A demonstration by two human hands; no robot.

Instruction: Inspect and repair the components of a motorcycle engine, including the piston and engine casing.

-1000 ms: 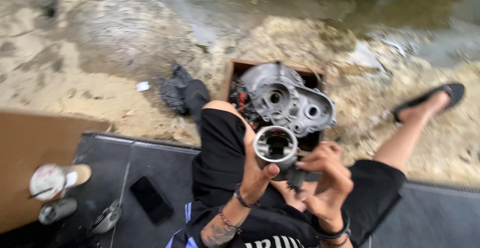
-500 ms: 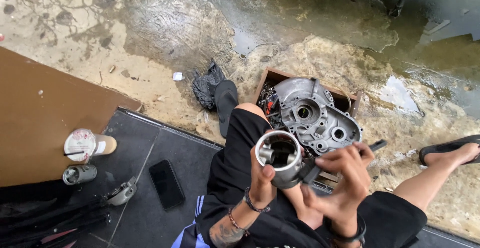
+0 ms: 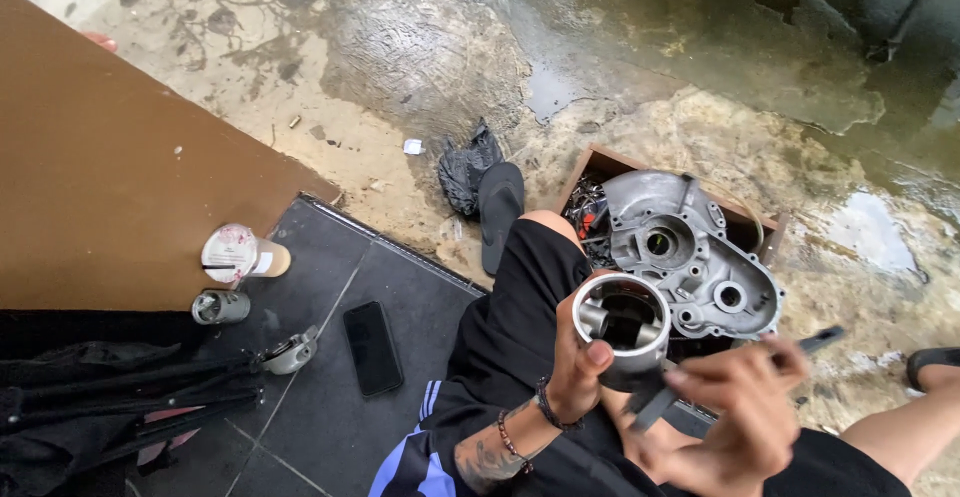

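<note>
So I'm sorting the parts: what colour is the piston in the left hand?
Silvery grey metal piston, dark inside; left hand grips it, head view.

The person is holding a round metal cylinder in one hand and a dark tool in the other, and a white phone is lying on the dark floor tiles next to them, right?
Not quite. The phone is black, not white; the head view shows it flat on the dark floor tiles. The rest fits: the left hand holds the round metal cylinder, and the right hand holds a dark tool.

Left of your black phone [image 3: 372,347], screen dark: a sealed cup [image 3: 238,254], round white-and-red printed lid, on dark tile.
</note>
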